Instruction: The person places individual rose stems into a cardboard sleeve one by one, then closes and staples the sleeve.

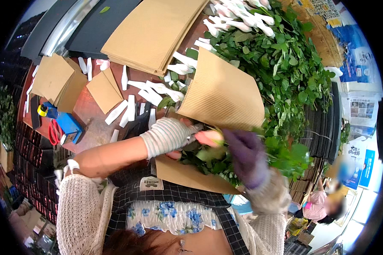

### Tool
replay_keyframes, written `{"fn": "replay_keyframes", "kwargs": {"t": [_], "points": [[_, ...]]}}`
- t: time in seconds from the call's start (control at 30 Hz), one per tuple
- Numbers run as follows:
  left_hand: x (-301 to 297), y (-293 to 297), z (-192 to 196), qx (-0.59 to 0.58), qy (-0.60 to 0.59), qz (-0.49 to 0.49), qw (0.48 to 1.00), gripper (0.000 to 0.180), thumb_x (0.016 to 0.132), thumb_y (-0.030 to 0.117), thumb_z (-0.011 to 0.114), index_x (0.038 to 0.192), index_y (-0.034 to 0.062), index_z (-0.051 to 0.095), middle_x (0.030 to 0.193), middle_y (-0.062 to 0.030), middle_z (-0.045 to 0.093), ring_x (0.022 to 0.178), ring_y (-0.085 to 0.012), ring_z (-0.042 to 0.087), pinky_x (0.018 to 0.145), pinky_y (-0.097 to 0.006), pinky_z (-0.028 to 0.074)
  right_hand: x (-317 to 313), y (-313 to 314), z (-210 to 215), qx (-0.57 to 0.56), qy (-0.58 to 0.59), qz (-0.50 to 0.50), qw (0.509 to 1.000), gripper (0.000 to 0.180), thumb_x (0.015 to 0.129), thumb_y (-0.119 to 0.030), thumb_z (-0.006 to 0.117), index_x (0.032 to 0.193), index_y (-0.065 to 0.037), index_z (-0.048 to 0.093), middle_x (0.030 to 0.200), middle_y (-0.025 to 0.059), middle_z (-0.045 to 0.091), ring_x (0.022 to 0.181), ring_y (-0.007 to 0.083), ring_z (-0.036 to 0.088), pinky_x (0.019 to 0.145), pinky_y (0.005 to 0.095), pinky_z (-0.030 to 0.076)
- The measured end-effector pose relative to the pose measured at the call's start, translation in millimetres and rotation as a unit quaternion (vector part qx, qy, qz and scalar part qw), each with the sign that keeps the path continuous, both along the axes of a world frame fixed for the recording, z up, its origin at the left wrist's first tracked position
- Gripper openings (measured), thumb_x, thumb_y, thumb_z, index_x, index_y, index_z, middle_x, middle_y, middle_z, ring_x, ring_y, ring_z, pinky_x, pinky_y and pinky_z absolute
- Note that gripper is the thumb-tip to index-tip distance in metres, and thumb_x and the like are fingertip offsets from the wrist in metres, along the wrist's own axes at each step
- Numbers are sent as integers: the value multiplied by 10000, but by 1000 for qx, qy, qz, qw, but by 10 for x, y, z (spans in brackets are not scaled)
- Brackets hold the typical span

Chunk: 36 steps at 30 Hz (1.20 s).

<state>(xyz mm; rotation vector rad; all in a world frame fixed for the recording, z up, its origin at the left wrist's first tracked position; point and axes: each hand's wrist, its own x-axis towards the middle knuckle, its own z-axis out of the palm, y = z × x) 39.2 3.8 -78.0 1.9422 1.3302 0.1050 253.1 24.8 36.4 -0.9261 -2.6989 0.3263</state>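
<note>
A pale pink rose [210, 138] lies between my two hands, its bud toward the left. My left hand [172, 134], in a grey-and-white striped glove, has its fingers closed about the tip of the bud, partly hidden. Just below the bud, my purple-gloved right hand [246, 155] is closed on the green stem end, slightly blurred. Under the hands, leafy stems and another pink bud [173, 155] rest on a sheet of brown corrugated cardboard [191, 176] against my apron. A second corrugated sheet [223, 93] stands tilted just beyond my hands.
Large cardboard sheets [153, 34] are stacked at the back. White-sleeved flowers with a leafy heap [281, 63] fill the right. Loose white net sleeves [127, 111], red scissors [55, 131] and a blue tape dispenser [69, 127] lie leftward. Another person [319, 204] is far right.
</note>
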Motion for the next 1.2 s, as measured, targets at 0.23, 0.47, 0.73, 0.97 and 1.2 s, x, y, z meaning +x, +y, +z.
{"fn": "replay_keyframes", "kwargs": {"t": [0.23,0.47,0.73,0.97,1.2], "points": [[-32,-201,-282,5,4,-47,999,450,773,377,676,1081,71,559,745,-159,625,662,-348,637,587,-459,501,-41,111,-1462,30,43,1,999,419,731,46,574,1129,-68,639,1102,155,611,976,359,589,820,434,493],[-40,-246,-302,-18,-42,2,999,421,789,368,683,1019,53,527,731,-173,620,645,-370,622,590,-464,488,-93,30,-1509,4,-145,-12,989,470,748,0,549,1218,-23,559,1230,176,530,1117,373,506,962,488,408],[-315,-481,-273,-23,-29,172,984,344,942,350,461,1156,89,525,680,-193,617,629,-364,636,591,-487,509,-74,-16,-1391,-56,-159,2,986,531,816,-61,449,1344,-5,447,1407,187,393,1299,376,368,1086,486,290],[-1221,-1550,-120,-75,206,292,931,307,841,253,652,1065,45,625,970,-192,647,869,-383,629,779,-454,508,-127,-32,-1514,54,-97,35,993,393,775,-31,581,1168,-25,593,1154,155,550,1091,352,524,941,465,423],[-718,180,233,24,-424,287,859,439,921,366,553,1208,36,594,1082,-139,650,936,-240,628,815,-348,485,-104,-49,-712,5,7,21,1000,337,826,-70,583,1158,-9,588,1206,175,556,1103,360,535,938,457,436]]}}
